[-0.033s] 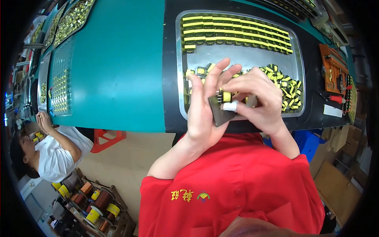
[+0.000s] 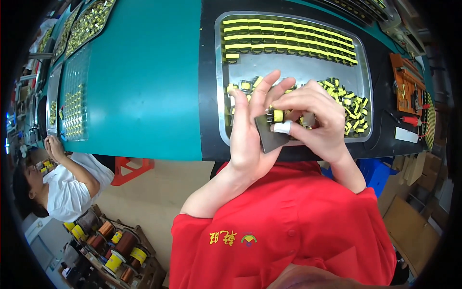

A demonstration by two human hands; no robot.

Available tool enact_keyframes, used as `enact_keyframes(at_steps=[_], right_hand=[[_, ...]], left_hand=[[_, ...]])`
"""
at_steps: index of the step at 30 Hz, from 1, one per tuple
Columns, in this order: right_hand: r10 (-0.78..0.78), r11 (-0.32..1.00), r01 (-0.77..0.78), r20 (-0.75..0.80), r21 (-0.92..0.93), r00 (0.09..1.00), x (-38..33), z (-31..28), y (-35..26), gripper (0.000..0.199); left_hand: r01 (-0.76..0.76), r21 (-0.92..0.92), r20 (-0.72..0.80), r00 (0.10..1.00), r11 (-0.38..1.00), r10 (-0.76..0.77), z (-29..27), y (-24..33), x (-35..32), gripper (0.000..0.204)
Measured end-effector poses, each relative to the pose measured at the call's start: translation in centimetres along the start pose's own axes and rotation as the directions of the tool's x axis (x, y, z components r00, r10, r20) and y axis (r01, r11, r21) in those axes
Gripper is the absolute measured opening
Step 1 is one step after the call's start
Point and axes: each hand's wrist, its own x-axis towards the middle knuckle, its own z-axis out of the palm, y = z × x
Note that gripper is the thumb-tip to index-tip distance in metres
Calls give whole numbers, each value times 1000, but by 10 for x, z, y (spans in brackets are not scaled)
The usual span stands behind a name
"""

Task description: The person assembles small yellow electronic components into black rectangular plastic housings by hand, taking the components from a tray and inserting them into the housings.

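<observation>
My left hand (image 2: 246,144) is palm up with fingers stretched out, a thin dark square plate (image 2: 270,139) held against its palm. Just above the plate, my right hand (image 2: 320,120) pinches a small transformer (image 2: 278,115) between thumb and fingers. The transformer has a yellow-wrapped coil, black ends and metal pins pointing left toward the plate. A white wrap (image 2: 282,127) covers the right thumb's tip. Beyond both hands lies a metal tray (image 2: 284,67); similar yellow-and-black transformers (image 2: 288,41) stand in neat rows at its far side, and a loose pile (image 2: 353,108) is at its near right.
A wooden tool holder (image 2: 406,84) and red-handled pliers (image 2: 409,120) lie at the right. Leftward, a co-worker in white (image 2: 72,188) sits by a clear tray of parts (image 2: 74,113). Wire spools (image 2: 113,262) stand on the floor, and a blue stool (image 2: 375,176) is behind my right arm.
My right hand and the transformer have shifted very slightly up and right. The left hand and plate are almost unmoved.
</observation>
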Motion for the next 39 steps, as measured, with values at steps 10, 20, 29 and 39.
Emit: enact_keyframes(at_steps=[10, 20, 29, 39], right_hand=[[226, 928, -251, 119, 274, 967, -16, -7, 2, 38], [30, 998, -30, 4, 60, 1000, -12, -1, -5, 36], [-130, 988, 125, -52, -90, 990, -8, 9, -6, 38], [-251, 964, 248, -28, -99, 967, 0, 9, -4, 30]], left_hand=[[-73, -114, 51, 996, 991, 79, 2, 7, 9, 75], [-192, 184, 114, 978, 964, 173, 2, 5, 7, 82], [-328, 461, 171, 945, 825, 280, -5, 4, 5, 87], [-302, 450, 162, 953, 840, 256, -5, 4, 6, 90]])
